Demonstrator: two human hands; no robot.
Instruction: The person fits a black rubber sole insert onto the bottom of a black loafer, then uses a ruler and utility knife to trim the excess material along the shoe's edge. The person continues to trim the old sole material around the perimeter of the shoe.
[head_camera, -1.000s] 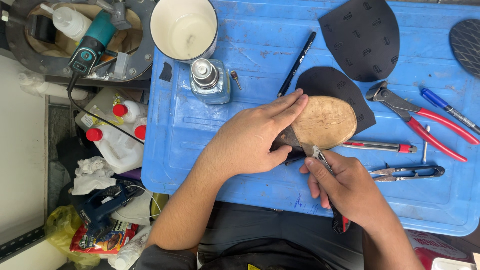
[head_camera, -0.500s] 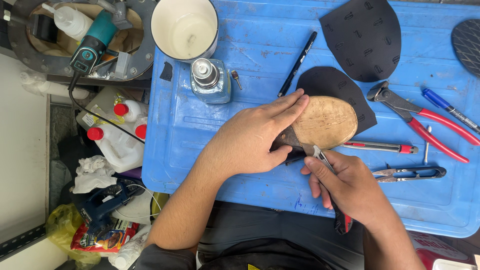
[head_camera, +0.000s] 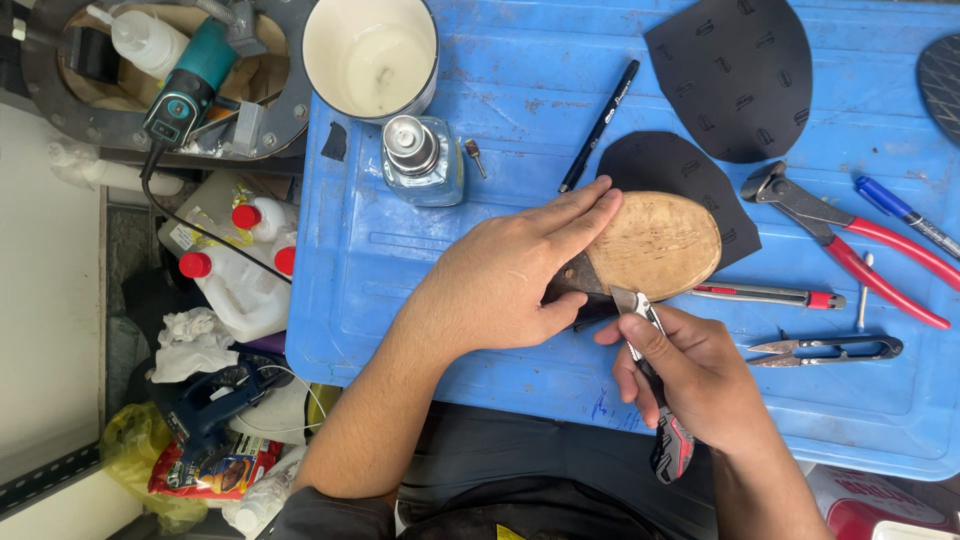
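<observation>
- On the blue table (head_camera: 400, 300), the left hand (head_camera: 505, 275) lies flat, fingers stretched over a shoe (head_camera: 640, 250) turned sole up, pressing it down.
- Its tan sole (head_camera: 660, 243) rests partly on a black rubber piece (head_camera: 665, 165).
- Just below the sole's edge, the right hand (head_camera: 700, 375) is clenched round a knife (head_camera: 655, 400) with a red and black handle, blade tip touching the sole's near edge.
- Beside the right hand lie thread snips (head_camera: 830, 348) and a slim cutter (head_camera: 765, 295).
- Farther right, red pliers (head_camera: 850, 245).
- Near the top, a glass bottle (head_camera: 420, 160), white pot (head_camera: 370, 55), black pen (head_camera: 598, 125).
</observation>
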